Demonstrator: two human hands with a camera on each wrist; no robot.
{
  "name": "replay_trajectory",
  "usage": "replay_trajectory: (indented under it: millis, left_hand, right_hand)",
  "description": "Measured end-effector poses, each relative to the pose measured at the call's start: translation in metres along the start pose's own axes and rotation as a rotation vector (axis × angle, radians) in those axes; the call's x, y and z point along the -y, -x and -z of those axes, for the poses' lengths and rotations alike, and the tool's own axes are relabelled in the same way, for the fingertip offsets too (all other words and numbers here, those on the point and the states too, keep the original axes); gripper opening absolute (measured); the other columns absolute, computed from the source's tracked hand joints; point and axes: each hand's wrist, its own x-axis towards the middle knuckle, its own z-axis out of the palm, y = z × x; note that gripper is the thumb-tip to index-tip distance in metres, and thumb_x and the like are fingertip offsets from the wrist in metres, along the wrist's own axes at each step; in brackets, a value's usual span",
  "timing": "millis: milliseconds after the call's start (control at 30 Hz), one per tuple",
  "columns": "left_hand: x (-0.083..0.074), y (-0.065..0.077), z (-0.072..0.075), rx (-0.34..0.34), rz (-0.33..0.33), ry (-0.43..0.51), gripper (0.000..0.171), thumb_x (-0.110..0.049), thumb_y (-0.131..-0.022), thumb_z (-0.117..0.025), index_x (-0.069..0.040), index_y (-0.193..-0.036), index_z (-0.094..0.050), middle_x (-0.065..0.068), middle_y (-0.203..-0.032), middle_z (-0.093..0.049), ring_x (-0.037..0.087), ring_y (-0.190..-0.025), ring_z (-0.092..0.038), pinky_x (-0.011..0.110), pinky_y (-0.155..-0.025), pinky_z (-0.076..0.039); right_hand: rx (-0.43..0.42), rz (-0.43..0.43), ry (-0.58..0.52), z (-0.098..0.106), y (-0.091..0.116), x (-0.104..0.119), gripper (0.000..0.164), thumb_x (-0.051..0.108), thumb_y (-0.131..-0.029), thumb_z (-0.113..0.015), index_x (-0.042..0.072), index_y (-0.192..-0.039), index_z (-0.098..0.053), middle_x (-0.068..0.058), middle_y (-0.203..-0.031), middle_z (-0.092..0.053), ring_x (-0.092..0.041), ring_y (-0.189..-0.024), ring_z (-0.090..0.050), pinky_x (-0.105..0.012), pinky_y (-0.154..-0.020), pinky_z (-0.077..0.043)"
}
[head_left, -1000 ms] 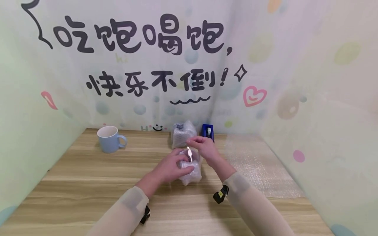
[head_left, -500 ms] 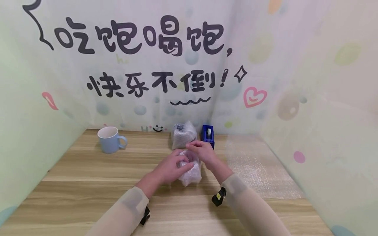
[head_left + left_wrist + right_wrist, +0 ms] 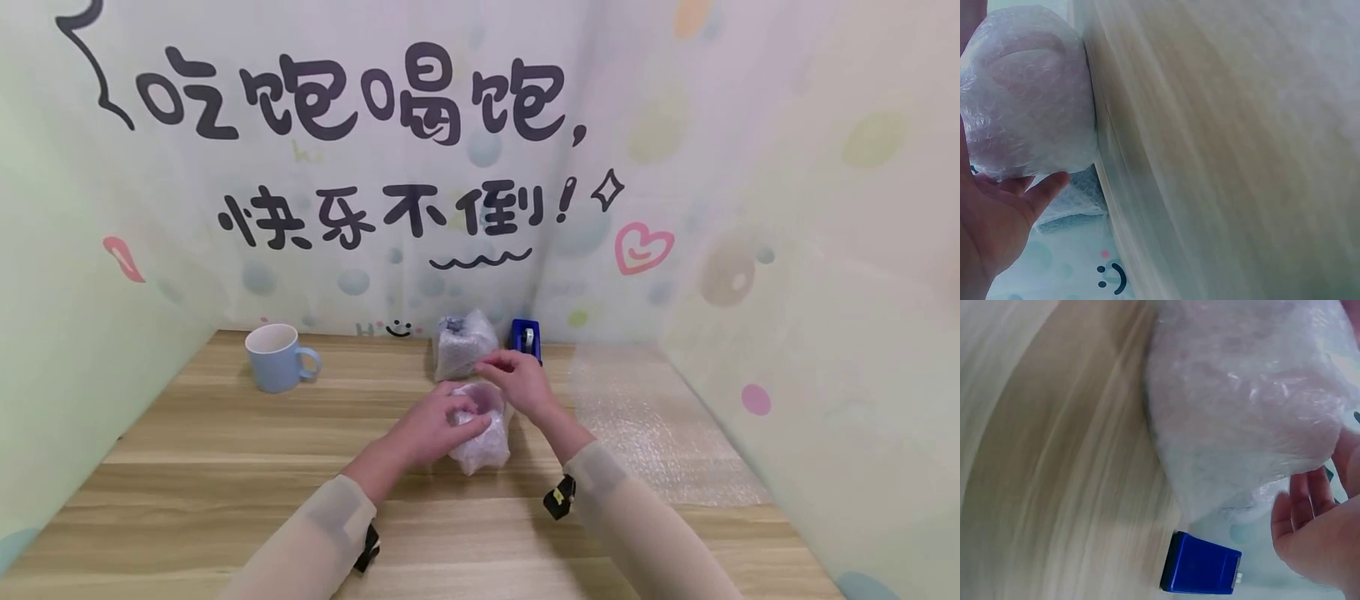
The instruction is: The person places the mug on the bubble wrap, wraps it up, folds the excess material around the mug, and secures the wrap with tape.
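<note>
A bubble-wrapped cup (image 3: 483,447) stands on the table in front of me, its round opening showing at the top and a pinkish body faintly visible through the wrap (image 3: 1038,119). My left hand (image 3: 429,429) grips it from the left, thumb on the near side and fingers at the rim. Just above the cup's far right edge, my right hand (image 3: 525,385) keeps thumb and fingertips pinched together. The clear tape strip seen there earlier hardly shows now. In the right wrist view, the right fingers (image 3: 1300,500) are beside the wrapped cup, partly hidden by it.
Behind the cup stands another bubble-wrapped item (image 3: 463,350). A blue tape dispenser (image 3: 527,336) is to its right, partly behind my right hand. A light blue mug (image 3: 274,360) stands at the back left. Flat bubble wrap (image 3: 660,437) covers part of the table's right side.
The shiny tape strip between the right fingertips and cup has dropped from sight. My right hand dipped slightly toward the rim, then rose a little. The left hand stays on the cup.
</note>
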Motion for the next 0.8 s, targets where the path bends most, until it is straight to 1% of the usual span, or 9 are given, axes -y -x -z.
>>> replay_trajectory:
  millis: [133, 200, 300, 400, 500, 600, 633, 733, 800]
  left_hand:
    - [0.0, 0.001, 0.0, 0.0, 0.003, 0.024, 0.036, -0.055, -0.103, -0.07, -0.022, -0.113, -0.081, 0.011, -0.16, -0.054, 0.035, -0.146, -0.056, 0.055, -0.12, -0.05]
    - [-0.001, 0.001, 0.0, -0.003, 0.002, 0.041, 0.035, -0.053, -0.103, -0.071, -0.021, -0.113, -0.082, 0.012, -0.158, -0.056, 0.034, -0.144, -0.056, 0.055, -0.119, -0.051]
    - [-0.002, 0.001, -0.001, 0.0, -0.008, 0.051, 0.031, -0.05, -0.105, -0.07, -0.022, -0.111, -0.082, 0.013, -0.156, -0.056, 0.034, -0.143, -0.057, 0.054, -0.118, -0.051]
    - [-0.002, 0.001, -0.001, -0.005, -0.016, 0.047, 0.031, -0.049, -0.108, -0.066, -0.022, -0.11, -0.082, 0.015, -0.157, -0.056, 0.035, -0.143, -0.056, 0.055, -0.118, -0.051]
    - [-0.002, 0.001, -0.001, 0.0, -0.017, 0.035, 0.037, -0.048, -0.112, -0.059, -0.021, -0.122, -0.082, 0.016, -0.16, -0.054, 0.037, -0.146, -0.055, 0.056, -0.121, -0.049]
    - [-0.004, 0.0, -0.003, -0.018, -0.028, 0.018, 0.041, -0.045, -0.113, -0.055, -0.017, -0.129, -0.08, 0.018, -0.157, -0.056, 0.037, -0.141, -0.058, 0.056, -0.119, -0.05]
    - [-0.005, 0.0, -0.004, -0.029, -0.035, 0.014, 0.04, -0.043, -0.113, -0.055, -0.016, -0.127, -0.081, 0.018, -0.153, -0.058, 0.036, -0.138, -0.06, 0.055, -0.118, -0.051]
    - [-0.008, -0.003, -0.008, -0.087, -0.062, 0.003, 0.032, -0.035, -0.11, -0.059, -0.014, -0.109, -0.083, 0.018, -0.137, -0.065, 0.032, -0.126, -0.063, 0.051, -0.108, -0.055]
    - [-0.01, -0.004, -0.01, -0.113, -0.073, 0.003, 0.028, -0.032, -0.107, -0.06, -0.015, -0.1, -0.082, 0.018, -0.129, -0.066, 0.031, -0.121, -0.063, 0.048, -0.104, -0.056]
  right_hand:
    - [0.163, 0.06, 0.18, 0.004, 0.0, -0.002, 0.019, 0.03, -0.104, -0.077, 0.016, -0.111, -0.087, -0.001, -0.11, -0.081, -0.013, -0.1, -0.067, -0.028, -0.082, -0.056]
    - [0.205, 0.08, 0.233, 0.004, 0.001, -0.005, 0.021, 0.032, -0.106, -0.074, 0.016, -0.108, -0.087, -0.001, -0.108, -0.081, -0.011, -0.098, -0.067, -0.028, -0.082, -0.057]
    - [0.213, 0.107, 0.258, 0.005, 0.001, -0.008, 0.022, 0.031, -0.107, -0.072, 0.014, -0.107, -0.086, -0.002, -0.105, -0.081, -0.011, -0.094, -0.066, -0.029, -0.08, -0.057]
    - [0.219, 0.144, 0.272, 0.005, 0.0, -0.007, 0.023, 0.03, -0.108, -0.071, 0.013, -0.107, -0.085, -0.004, -0.105, -0.08, -0.012, -0.094, -0.066, -0.03, -0.08, -0.057]
    - [0.216, 0.148, 0.27, 0.004, -0.001, -0.008, 0.023, 0.03, -0.108, -0.069, 0.013, -0.106, -0.085, -0.004, -0.105, -0.079, -0.013, -0.093, -0.066, -0.03, -0.08, -0.057]
    - [0.207, 0.118, 0.247, 0.003, -0.002, -0.01, 0.023, 0.03, -0.108, -0.07, 0.013, -0.105, -0.084, -0.004, -0.105, -0.079, -0.013, -0.093, -0.065, -0.029, -0.078, -0.056]
    - [0.205, 0.104, 0.236, 0.003, -0.001, -0.011, 0.023, 0.03, -0.108, -0.07, 0.013, -0.104, -0.084, -0.004, -0.104, -0.079, -0.013, -0.092, -0.065, -0.028, -0.077, -0.056]
    - [0.206, 0.073, 0.202, 0.002, -0.001, -0.012, 0.023, 0.03, -0.108, -0.071, 0.011, -0.105, -0.084, -0.005, -0.105, -0.079, -0.013, -0.092, -0.065, -0.027, -0.077, -0.055]
    - [0.205, 0.062, 0.191, 0.002, 0.0, -0.012, 0.025, 0.032, -0.108, -0.07, 0.012, -0.104, -0.084, -0.005, -0.105, -0.08, -0.013, -0.091, -0.066, -0.028, -0.077, -0.056]
